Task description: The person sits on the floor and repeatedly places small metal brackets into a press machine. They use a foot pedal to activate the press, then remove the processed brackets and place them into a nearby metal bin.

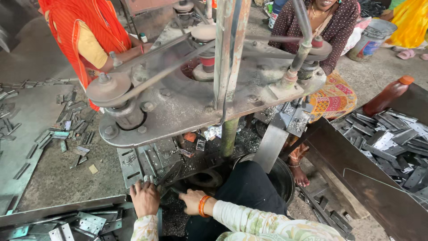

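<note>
My left hand [145, 199] lies knuckles up at the front edge of the press bed [133, 166], its fingertips curled on a small shiny metal piece [147, 179]. Close to its right, my right hand [191, 201], with an orange bangle on the wrist, rests palm down on dark metal scrap, fingers pointing left toward the left hand. Its fingertips are partly hidden, so I cannot tell whether they hold anything. Above both hands stands a large grey press machine [178, 102] with round plates, rods and a central column [228, 67].
Flat metal hinge pieces lie in a tray at the lower left [84, 223], scattered on the floor at left [67, 129] and piled at right [392, 143]. Two other people sit behind the machine [84, 35] [330, 27]. A brown bottle [387, 95] and a bucket [371, 39] stand at right.
</note>
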